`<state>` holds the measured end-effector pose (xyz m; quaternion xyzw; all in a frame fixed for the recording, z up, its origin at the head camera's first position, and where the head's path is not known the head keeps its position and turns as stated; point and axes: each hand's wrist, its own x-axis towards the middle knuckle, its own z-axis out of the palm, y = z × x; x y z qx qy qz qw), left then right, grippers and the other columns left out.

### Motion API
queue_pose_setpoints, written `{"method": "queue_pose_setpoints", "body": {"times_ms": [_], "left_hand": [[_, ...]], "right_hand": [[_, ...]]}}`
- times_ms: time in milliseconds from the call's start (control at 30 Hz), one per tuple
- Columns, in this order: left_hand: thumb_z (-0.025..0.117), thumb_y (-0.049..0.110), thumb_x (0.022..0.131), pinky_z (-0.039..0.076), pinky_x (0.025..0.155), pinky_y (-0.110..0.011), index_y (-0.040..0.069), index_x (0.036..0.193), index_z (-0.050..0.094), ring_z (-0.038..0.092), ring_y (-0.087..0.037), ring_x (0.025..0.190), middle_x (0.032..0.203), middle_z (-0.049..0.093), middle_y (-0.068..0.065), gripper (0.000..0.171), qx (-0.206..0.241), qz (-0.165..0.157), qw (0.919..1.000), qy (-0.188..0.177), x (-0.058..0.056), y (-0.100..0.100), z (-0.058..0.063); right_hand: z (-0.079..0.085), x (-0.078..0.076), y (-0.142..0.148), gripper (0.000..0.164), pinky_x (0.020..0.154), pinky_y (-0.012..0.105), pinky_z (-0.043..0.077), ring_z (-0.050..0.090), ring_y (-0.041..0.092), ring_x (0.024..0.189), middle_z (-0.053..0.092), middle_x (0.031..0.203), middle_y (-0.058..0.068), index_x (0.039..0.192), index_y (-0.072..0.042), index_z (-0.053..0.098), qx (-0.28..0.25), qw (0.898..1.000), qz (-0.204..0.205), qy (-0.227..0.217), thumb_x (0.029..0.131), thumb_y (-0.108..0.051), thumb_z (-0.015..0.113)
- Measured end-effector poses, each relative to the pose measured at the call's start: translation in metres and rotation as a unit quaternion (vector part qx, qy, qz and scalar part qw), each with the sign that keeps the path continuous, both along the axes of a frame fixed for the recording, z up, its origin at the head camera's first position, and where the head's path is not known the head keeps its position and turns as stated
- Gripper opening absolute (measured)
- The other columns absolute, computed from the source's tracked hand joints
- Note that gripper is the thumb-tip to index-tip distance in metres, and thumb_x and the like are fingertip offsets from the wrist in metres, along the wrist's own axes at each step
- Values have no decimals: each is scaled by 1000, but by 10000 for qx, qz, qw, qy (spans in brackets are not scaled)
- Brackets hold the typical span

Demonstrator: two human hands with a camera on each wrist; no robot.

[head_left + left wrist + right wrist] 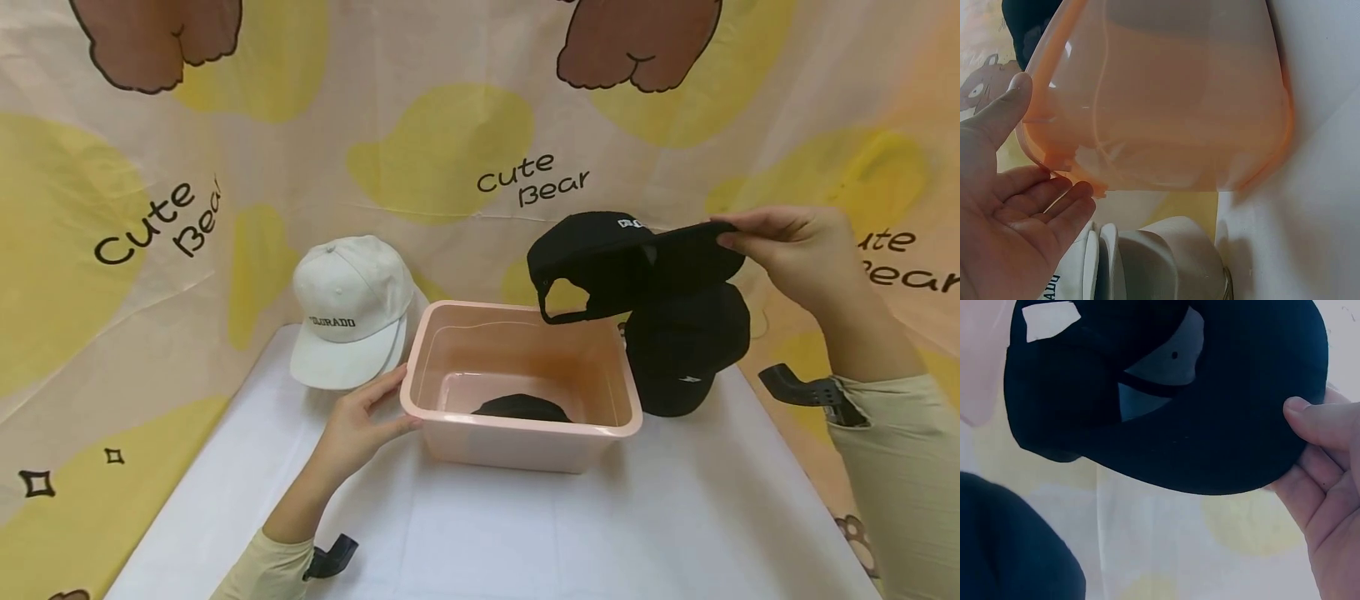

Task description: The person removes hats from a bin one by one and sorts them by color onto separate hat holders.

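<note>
By its bill, my right hand pinches a black baseball cap, held above the back right of a pink plastic bin. The thumb lies on the bill's underside in the right wrist view, and the cap's back strap faces the bin. My left hand touches the bin's front left corner, thumb along the front rim and fingers at the left side. Inside the bin lies a dark cap, mostly hidden by the front wall.
White caps, the front one lettered COLORADO, stand left of the bin. More black caps are stacked at its right. A white cloth covers the table, and a printed bear curtain hangs close behind.
</note>
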<state>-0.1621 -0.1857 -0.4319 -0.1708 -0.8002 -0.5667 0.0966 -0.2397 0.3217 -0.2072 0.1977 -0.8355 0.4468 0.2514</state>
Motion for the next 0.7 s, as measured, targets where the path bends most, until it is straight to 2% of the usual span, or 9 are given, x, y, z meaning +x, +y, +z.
{"method": "queue_pose_setpoints", "body": {"times_ms": [200,400,633,700], "left_hand": [[92,20,77,43,114,-35,9,147,56,52,-21,139,150,56,-6,80,6,10,10000,33,0,-1,-2],[91,23,77,43,114,-37,11,147,56,52,-20,139,150,55,-4,80,-7,-7,10000,13,0,-2,-4],[91,23,77,43,114,-34,12,147,56,51,-20,140,151,55,-4,79,2,2,10000,35,-1,-2,-5],[92,23,76,43,114,-35,12,147,56,51,-20,140,151,55,-4,80,-11,9,10000,26,-1,-2,-4]], "right_hand": [[4,0,17,23,77,2,52,69,-8,89,76,91,-24,111,-4,80,-500,9976,-417,-229,88,1,78],[1,-3,33,22,76,2,49,66,-7,89,73,86,-26,110,-6,80,-776,9910,-1092,73,89,-2,78],[-1,-10,49,24,83,5,47,65,-9,90,70,85,-29,114,-7,79,-916,9819,-1628,307,90,-2,77],[-2,-11,53,24,77,6,47,65,-8,91,71,86,-30,114,-8,79,-914,9808,-1700,291,91,-2,76]]}}
